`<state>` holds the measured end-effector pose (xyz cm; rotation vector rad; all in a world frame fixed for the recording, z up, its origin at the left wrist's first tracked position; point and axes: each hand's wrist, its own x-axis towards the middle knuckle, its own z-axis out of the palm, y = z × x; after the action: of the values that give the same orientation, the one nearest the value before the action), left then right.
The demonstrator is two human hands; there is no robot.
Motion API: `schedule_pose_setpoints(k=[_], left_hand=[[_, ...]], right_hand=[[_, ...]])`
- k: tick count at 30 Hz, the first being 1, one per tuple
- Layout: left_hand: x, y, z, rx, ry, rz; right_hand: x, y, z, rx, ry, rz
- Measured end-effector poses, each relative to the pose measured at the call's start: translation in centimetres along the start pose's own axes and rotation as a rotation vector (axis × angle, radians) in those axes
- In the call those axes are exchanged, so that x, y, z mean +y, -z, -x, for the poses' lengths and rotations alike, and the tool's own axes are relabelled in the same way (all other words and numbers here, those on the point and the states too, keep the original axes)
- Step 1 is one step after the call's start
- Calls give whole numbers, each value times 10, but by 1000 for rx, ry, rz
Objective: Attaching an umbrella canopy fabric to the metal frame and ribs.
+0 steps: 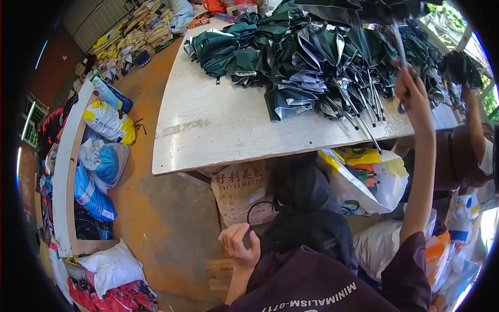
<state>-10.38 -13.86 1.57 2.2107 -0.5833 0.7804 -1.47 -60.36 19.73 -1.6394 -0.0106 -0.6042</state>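
Note:
Near the right side of the table, my right hand is raised and closed round the metal shaft of an umbrella. Its dark canopy spreads at the top edge, partly cut off. Low in the middle, my left hand has its fingers curled about a small dark rounded object. A thin black cord loop curves up beside that object, whose kind I cannot make out. Several folded dark green umbrellas with silver linings lie heaped across the table, their metal shafts pointing towards me.
The white table has its near edge in front of me. Below it stand a printed sack and a white-and-yellow bag. Another person's arm is at the right. Bags line the left, with cloth heaps behind.

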Motion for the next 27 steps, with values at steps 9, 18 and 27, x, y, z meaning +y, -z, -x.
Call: schedule_pose_setpoints(k=[9, 18, 27], left_hand=[[-38, -59, -27, -162, 82, 62], [-118, -208, -179, -227, 80, 76], [-150, -348, -290, -313, 219, -57]], right_hand=[[223, 83, -99, 97, -138, 565], [216, 26, -57, 166, -57, 751], [93, -30, 103, -16, -353, 681]])
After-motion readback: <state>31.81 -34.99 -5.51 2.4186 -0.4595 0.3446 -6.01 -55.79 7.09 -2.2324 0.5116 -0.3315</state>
